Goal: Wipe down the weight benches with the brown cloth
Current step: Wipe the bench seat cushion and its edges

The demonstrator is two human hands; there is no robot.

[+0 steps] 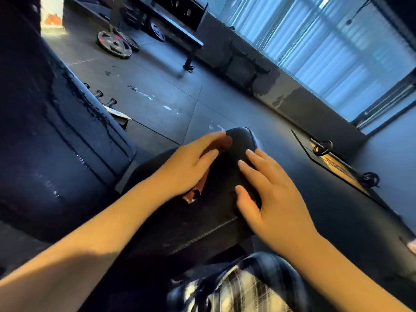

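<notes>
Under the left hand [186,165], whose fingers are laid straight rather than curled, the brown cloth [217,145] is pressed onto the bench [209,221]. Just beside it, the right hand [272,199] is laid flat, nothing grasped.

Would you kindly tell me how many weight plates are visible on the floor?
3 plates: one flat at upper left, one partly behind it, one upright beneath the far bench. Others may be hidden.

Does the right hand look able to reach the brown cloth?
Probably yes: the right hand lies on the bench beside the cloth, nothing between them; the left hand covers most of it.
</notes>
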